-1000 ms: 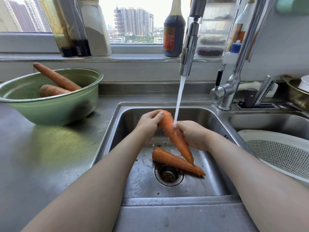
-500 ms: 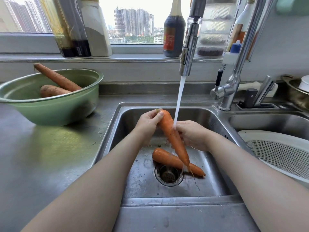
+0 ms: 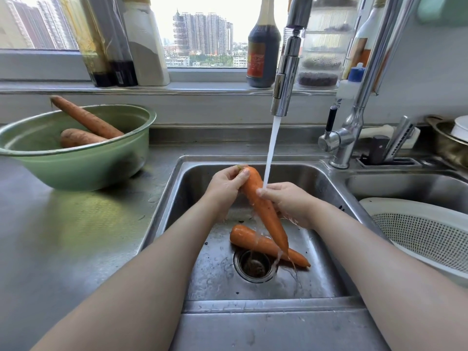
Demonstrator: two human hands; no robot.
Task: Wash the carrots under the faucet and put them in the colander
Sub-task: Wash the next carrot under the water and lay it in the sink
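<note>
One carrot [image 3: 263, 211] is gripped under the faucet [image 3: 285, 79] by left hand [image 3: 225, 184] and right hand [image 3: 287, 200], fingers curled, apart from sink [image 3: 192, 188] walls.

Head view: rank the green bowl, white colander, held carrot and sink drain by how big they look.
1-2. green bowl and white colander: both clearly biggest, but each is cut off by the frame edge, so I can't rank them against each other.
3. held carrot.
4. sink drain, smallest.

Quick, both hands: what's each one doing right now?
Left hand: closed, fingers gripping the thick top end of the carrot.
Right hand: closed, fingers wrapped around the same carrot's middle.
</note>
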